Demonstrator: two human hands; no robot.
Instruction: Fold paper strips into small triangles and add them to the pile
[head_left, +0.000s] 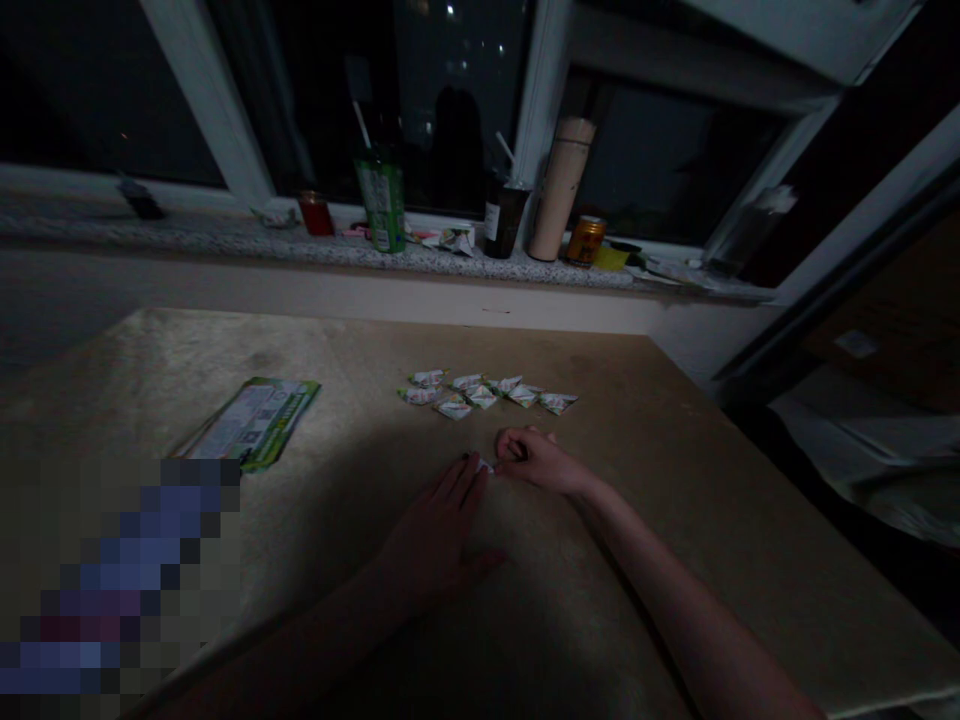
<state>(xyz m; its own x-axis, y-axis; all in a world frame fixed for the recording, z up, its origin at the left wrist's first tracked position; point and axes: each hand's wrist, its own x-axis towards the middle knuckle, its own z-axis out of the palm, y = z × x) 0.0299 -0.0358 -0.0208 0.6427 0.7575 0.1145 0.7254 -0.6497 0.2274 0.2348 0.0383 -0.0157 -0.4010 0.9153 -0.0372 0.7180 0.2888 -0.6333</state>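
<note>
In dim light, a person's bare left hand lies palm down on a broad tan tabletop, fingers extended, thumb spread, clasping nothing. Its fingertips rest at a small white, flat piece, the centre of the clock face used here, with 12 o'clock toward the window. The bare right hand, at 3 o'clock, curls inward, its thumb tip at the piece's right end; whether it grips the piece cannot be told.

Between 9 and 10 o'clock, well apart from the hands, lies a flat green-and-white printed packet. Just beyond the hands, around 12 o'clock, eight small white-and-green pointed packets lie close together in a loose band.

Farther off, a speckled grey stone sill runs along the wall. On it stand a short red jar at 11 o'clock, a tall green cup with a white straw between 11 and 12, and a dark drink cup with a white label at 12. A pale pinkish cylindrical flask leans in view just past 12, beside an orange-gold can at 1. Behind are dark window panes in pale frames.
</note>
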